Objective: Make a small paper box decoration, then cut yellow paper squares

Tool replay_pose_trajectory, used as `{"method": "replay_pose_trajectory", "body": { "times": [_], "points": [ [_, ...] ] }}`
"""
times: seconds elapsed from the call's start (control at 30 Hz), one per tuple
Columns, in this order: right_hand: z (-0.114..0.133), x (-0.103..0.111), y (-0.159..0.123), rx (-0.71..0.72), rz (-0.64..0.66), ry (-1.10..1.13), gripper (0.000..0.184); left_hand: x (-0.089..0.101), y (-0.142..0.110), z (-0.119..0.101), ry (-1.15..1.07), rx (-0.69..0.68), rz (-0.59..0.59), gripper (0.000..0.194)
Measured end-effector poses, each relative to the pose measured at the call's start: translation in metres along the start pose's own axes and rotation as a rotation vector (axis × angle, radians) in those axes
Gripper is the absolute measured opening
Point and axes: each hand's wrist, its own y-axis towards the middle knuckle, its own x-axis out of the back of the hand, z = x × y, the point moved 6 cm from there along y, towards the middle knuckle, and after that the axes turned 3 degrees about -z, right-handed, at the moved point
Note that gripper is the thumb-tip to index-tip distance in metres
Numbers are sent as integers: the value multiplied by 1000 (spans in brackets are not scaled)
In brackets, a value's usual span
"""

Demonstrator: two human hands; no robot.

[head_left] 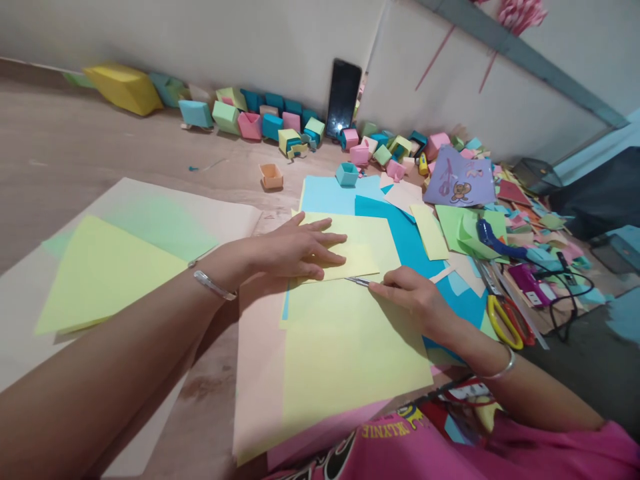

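My left hand (305,250) lies flat with its fingers spread, pressing on a folded pale yellow paper (357,257). Beneath that fold is a larger pale yellow sheet (355,360), on top of other coloured sheets. Closed round a slim pointed metal blade, like a craft knife (357,281), is my right hand (407,297). The blade's tip lies along the near edge of the folded paper, just below my left fingers. Most of its handle is hidden in my right hand.
Many small folded paper boxes (273,127) line the wall, with a phone (343,98) leaning there. Yellow-handled scissors (504,323), a purple glue gun (531,285) and a dark blue stapler-like tool (500,240) lie right. More yellow paper (110,277) rests left.
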Motion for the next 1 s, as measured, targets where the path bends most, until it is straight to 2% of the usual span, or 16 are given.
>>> {"method": "replay_pose_trajectory", "body": {
  "times": [0.17, 0.43, 0.57, 0.8, 1.0],
  "points": [
    [4, -5, 6, 4, 19, -12, 31, -2, 1, 3, -24, -9, -12, 39],
    [5, -7, 4, 52, -1, -12, 28, 0, 2, 0, -42, -5, 65, 40],
    [7, -11, 6, 48, 30, -19, 28, 0, 2, 0, -31, 6, 71, 39],
    [19, -17, 15, 143, 52, -59, 32, 1, 2, 0, -32, 2, 70, 40],
    [18, -12, 16, 145, 124, -169, 32, 0, 3, 0, -30, -3, 74, 39]
  ]
}}
